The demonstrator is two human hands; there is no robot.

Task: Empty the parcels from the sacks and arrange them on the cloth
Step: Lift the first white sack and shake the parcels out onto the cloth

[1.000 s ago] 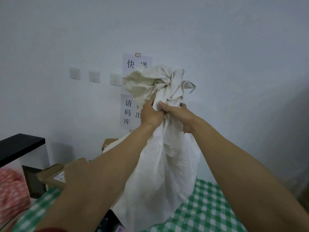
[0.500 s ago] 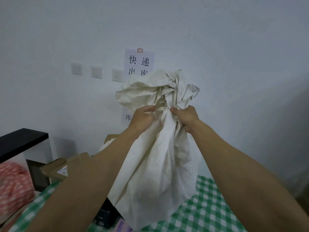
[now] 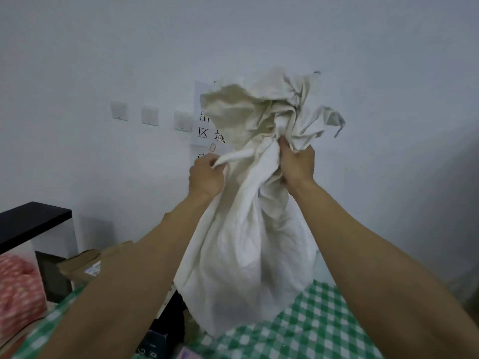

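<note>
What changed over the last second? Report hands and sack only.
The left hand moved left, away from the right hand, drawing a fold of the sack out sideways; the bunched top spread wider. Unchanged: both hands grip the sack, which hangs over the green checked cloth.

Matt, creased cloth sack (image 3: 248, 242)

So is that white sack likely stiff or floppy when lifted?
Probably floppy: the white sack bunches and creases where the left hand and right hand grip it. Likely light: it hangs slack above the green checked cloth.
</note>
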